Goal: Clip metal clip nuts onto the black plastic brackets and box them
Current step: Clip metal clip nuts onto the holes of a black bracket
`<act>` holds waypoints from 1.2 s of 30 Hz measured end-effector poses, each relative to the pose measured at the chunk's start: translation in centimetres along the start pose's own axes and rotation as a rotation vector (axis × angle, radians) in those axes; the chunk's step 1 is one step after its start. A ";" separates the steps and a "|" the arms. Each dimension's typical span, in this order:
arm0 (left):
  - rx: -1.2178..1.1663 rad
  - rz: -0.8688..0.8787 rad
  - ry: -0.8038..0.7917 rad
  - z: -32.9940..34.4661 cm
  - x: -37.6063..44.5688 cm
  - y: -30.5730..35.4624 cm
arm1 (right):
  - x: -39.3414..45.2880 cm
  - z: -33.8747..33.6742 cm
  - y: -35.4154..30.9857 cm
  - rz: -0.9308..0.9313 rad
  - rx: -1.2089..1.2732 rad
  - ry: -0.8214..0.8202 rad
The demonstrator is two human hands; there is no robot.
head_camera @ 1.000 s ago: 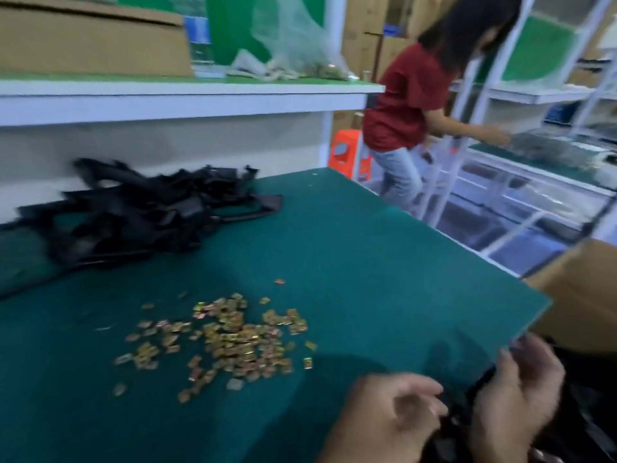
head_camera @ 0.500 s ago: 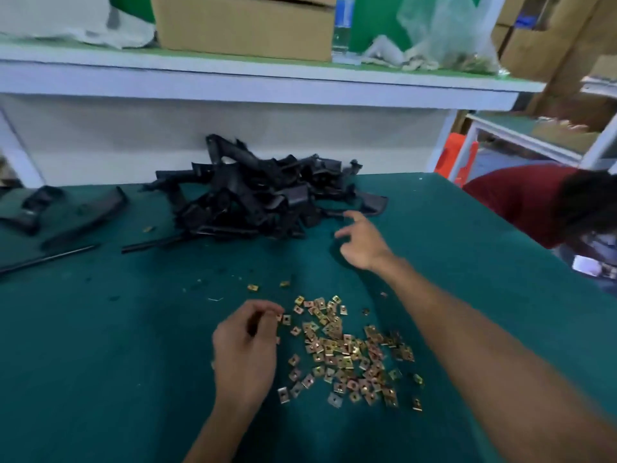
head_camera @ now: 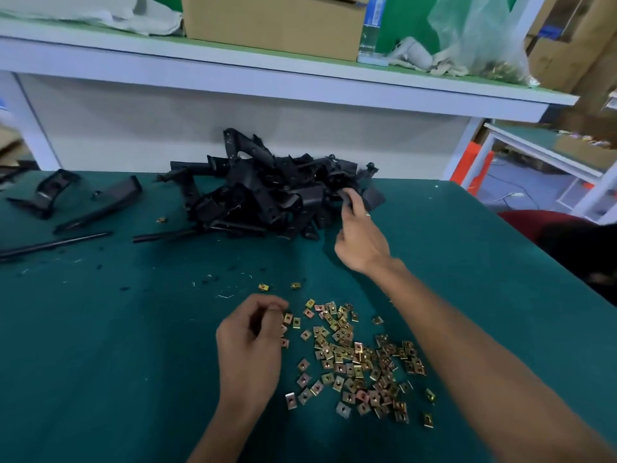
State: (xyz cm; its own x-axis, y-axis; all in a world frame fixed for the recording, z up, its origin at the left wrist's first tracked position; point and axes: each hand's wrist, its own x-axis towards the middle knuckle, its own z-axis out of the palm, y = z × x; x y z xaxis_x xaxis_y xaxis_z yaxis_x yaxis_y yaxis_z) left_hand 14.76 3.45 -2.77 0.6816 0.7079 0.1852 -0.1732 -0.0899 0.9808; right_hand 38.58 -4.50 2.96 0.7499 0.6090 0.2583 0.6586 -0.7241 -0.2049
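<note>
A heap of black plastic brackets lies at the back of the green table. Several brass-coloured clip nuts are scattered near the front. My right hand reaches to the heap's right edge, its fingers curled round one black bracket. My left hand hovers at the left edge of the clip nuts with fingers curled and thumb against the fingertips. Whether a nut sits between them is hidden.
Loose black bracket parts and thin strips lie at the far left. A white shelf above the table carries a cardboard box, a bottle and a plastic bag. A person in red is at the right edge.
My view swung from the table's right edge to the table centre. My right hand has stretched forward from above the table to the bracket heap and taken hold of one. My left hand stays by the nuts.
</note>
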 end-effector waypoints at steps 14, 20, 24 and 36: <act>-0.470 -0.264 -0.510 -2.6 0.6 3.3 | -21.6 -3.0 -8.8 -0.784 -0.013 -0.060; -0.297 -0.277 -0.067 -2.1 1.3 3.1 | -22.1 -2.8 -7.0 -0.701 0.332 -0.024; 0.006 -0.199 0.063 -3.1 1.1 3.3 | -18.7 -3.3 -3.6 -0.255 0.478 0.268; 1.103 0.349 -0.064 -1.7 -0.6 2.2 | -12.6 -2.0 1.1 0.120 0.398 -0.091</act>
State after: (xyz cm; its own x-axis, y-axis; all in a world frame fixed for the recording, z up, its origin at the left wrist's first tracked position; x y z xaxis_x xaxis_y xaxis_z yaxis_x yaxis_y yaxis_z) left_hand 12.74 4.03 -0.84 0.7590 0.4906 0.4280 0.3339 -0.8577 0.3908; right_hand 29.68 -13.60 1.33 0.8136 0.5668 0.1296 0.5253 -0.6209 -0.5818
